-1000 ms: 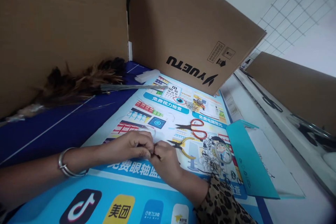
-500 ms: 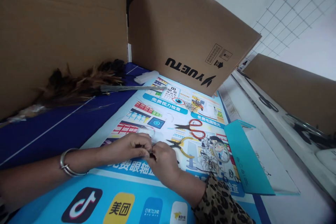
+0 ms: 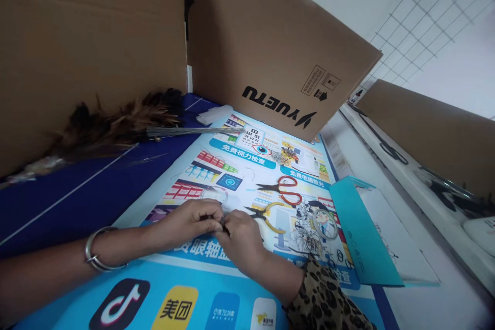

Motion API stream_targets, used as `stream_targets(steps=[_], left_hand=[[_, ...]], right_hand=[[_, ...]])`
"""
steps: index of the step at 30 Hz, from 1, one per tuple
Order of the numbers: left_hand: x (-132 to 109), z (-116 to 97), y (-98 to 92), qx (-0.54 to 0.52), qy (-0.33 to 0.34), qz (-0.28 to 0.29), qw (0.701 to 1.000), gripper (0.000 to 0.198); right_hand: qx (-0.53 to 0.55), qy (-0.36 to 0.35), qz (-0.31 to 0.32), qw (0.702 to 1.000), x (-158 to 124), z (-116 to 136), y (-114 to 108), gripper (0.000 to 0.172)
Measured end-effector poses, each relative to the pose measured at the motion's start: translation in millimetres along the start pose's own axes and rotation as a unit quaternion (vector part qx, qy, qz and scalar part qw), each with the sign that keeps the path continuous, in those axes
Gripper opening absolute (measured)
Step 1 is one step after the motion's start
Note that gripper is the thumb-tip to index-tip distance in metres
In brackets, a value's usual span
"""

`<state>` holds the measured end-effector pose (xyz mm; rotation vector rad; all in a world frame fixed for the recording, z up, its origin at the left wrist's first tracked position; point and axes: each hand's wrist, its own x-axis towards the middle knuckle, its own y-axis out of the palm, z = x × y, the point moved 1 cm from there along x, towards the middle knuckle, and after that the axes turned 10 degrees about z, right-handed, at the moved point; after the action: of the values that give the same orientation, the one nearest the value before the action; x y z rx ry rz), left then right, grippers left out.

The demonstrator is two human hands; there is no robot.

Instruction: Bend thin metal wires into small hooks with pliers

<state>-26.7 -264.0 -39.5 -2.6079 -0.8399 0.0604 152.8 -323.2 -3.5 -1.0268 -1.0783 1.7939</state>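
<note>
My left hand (image 3: 203, 217) and my right hand (image 3: 242, 237) meet over the printed mat, thumbs and fingers pinched together. Between the fingertips shows a tiny dark piece, too small and covered to name. Just beyond my right hand lie yellow-handled pliers (image 3: 266, 217), jaws pointing left. Farther back rest red-handled scissors (image 3: 280, 189). To the right is a tangle of thin dark wire pieces (image 3: 307, 232), with a roll of tape (image 3: 325, 224) beside it.
A bundle of thin wires (image 3: 193, 132) and brown feathers (image 3: 116, 118) lie at the back left. Cardboard panels (image 3: 270, 36) stand behind the mat (image 3: 216, 268). A teal folder (image 3: 367, 237) lies on the right, next to a white ledge (image 3: 410, 180).
The hands stay pinched together in nearly the same spot, with only slight finger movement. The view has shifted a little; the tools lie as before.
</note>
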Motion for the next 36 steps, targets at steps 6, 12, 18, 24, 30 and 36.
stream_targets(steps=[6, 12, 18, 24, 30, 36], left_hand=[[3, -2, 2.2, -0.025, -0.028, 0.014, 0.999, 0.023], [3, -6, 2.0, -0.022, -0.070, 0.019, 0.997, 0.031], [6, -12, 1.3, -0.015, -0.079, 0.017, 0.997, 0.035], [9, -13, 1.0, -0.007, -0.092, 0.007, 0.996, 0.033], [-2, -21, 15.5, -0.005, -0.103, -0.007, 0.995, 0.036], [-9, -28, 27.7, -0.021, -0.146, -0.003, 0.989, 0.034]], right_hand=[[0.030, -0.032, 0.048, 0.998, -12, -8, -33, 0.011], [0.154, -0.156, -0.072, 0.973, -14, -17, -40, 0.016], [0.286, -0.199, -0.112, 0.931, -4, -22, -26, 0.007], [0.266, -0.205, -0.148, 0.930, -1, -22, -23, 0.012], [0.139, -0.258, -0.163, 0.942, -16, -12, -23, 0.023], [0.146, -0.226, -0.139, 0.953, -24, -7, -21, 0.027]])
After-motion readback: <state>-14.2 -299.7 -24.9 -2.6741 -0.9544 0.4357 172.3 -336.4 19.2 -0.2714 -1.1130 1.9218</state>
